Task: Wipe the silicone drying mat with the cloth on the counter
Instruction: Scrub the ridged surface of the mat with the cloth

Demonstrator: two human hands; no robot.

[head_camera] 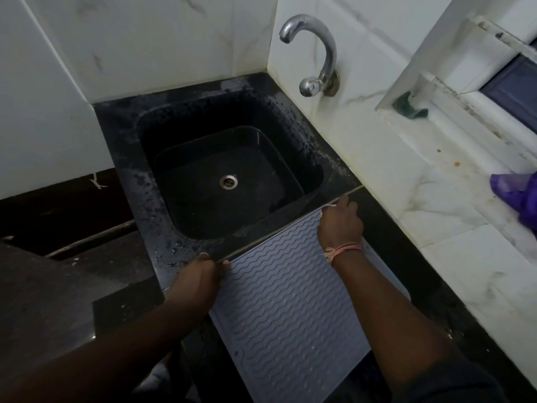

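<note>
The grey wavy-ribbed silicone drying mat (279, 301) lies flat on the black stone counter (412, 257), its near edge apparently overhanging the front, so a tug toward the body could slide it off. The left hand (197, 279) pinches the mat's far-left corner with closed fingers; the right hand (340, 219) pinches the far-right corner likewise. Just beyond lies the wet black square sink (229, 173); pushing forward could drop the mat in. To the right, a purple cloth (514, 196) sits on the white ledge, well apart and untouched, with open counter between.
</note>
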